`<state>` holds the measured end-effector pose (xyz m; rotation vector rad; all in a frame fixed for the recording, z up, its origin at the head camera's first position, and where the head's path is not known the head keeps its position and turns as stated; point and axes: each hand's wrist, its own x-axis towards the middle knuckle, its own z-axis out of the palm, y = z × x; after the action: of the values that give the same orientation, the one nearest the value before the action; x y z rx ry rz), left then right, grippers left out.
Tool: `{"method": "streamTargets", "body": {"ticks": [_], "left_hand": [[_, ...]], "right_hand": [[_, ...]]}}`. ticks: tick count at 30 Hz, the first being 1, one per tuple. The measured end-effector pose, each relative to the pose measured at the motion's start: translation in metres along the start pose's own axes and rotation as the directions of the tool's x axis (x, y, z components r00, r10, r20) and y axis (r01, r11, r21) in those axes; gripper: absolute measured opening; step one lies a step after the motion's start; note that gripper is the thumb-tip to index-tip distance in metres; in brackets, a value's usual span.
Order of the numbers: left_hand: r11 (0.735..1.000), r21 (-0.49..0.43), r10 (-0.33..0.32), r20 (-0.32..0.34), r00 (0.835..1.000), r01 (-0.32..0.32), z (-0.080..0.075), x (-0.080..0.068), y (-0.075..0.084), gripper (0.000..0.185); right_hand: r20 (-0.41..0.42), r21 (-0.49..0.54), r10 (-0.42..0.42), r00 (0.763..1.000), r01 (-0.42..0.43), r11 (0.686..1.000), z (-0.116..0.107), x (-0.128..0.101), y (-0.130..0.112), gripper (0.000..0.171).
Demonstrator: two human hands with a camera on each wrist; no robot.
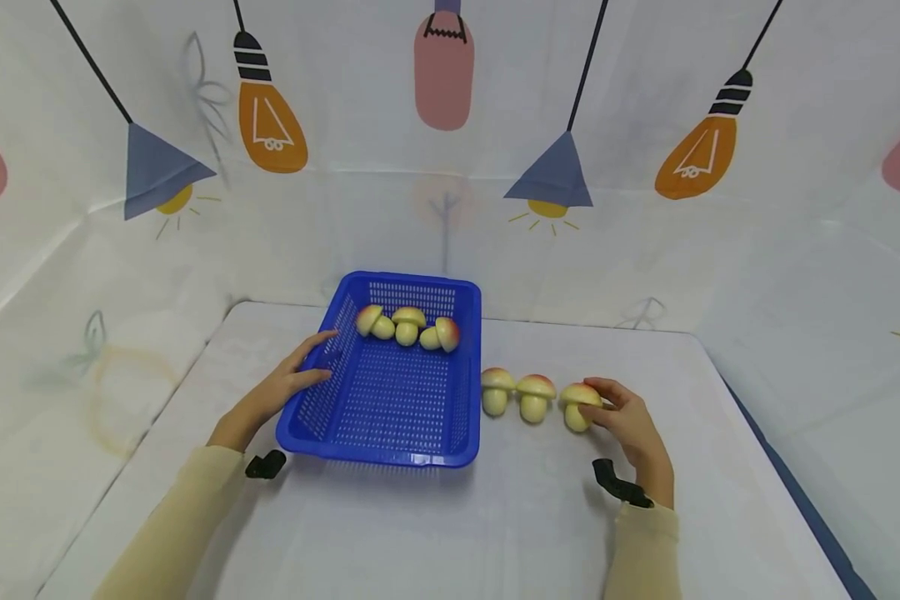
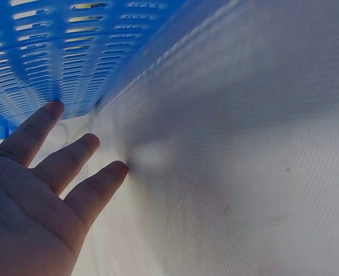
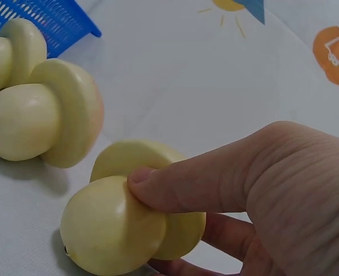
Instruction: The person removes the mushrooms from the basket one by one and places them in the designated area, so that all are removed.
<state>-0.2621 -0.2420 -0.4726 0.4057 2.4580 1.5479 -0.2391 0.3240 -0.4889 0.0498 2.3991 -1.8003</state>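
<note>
A blue plastic basket (image 1: 390,408) holds three toy mushrooms (image 1: 408,327) with yellow stems and reddish-yellow caps along its far end. My left hand (image 1: 273,396) rests at the basket's left side, thumb and a finger over the rim. In the left wrist view, its other fingers (image 2: 80,195) are extended beside the perforated outer wall. To the basket's right, a row of mushrooms stands on the white table. My right hand (image 1: 633,421) pinches the rightmost mushroom (image 3: 114,224) between thumb and fingers, low at the tabletop. Beside it are a middle mushroom (image 1: 535,398) and one nearer the basket (image 1: 497,392).
The table (image 1: 540,517) has a white cover. A white sheet (image 1: 390,217) printed with lamps and bulbs hangs behind it and along both sides. Dark straps (image 1: 621,483) show at both wrists.
</note>
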Motion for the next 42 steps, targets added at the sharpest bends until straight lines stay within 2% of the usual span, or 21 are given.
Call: {"method": "streamTargets", "body": {"ticks": [12,19,35,42], "left_hand": [[1.0,-0.017,0.0,0.006,1.0,0.0,0.0015,-0.0001,0.0012,0.073],[0.999,-0.037,-0.003,0.01,1.0,0.004,0.0025,-0.0011,0.0018,0.073],[1.0,-0.015,-0.011,0.005,1.0,0.011,0.0016,-0.0014,0.0048,0.072],[1.0,-0.018,-0.014,0.002,1.0,0.014,0.0009,-0.0014,0.0024,0.072]], "right_hand": [[0.007,-0.033,-0.022,1.0,0.023,0.999,-0.0002,0.0008,-0.0007,0.063],[0.018,-0.035,-0.004,1.0,0.005,0.999,-0.0002,-0.0009,-0.0011,0.064],[0.01,-0.079,-0.03,0.999,0.031,0.996,0.0017,-0.0007,-0.0038,0.063],[0.014,-0.062,-0.026,1.0,0.027,0.998,-0.0006,-0.0025,-0.0054,0.063]]}}
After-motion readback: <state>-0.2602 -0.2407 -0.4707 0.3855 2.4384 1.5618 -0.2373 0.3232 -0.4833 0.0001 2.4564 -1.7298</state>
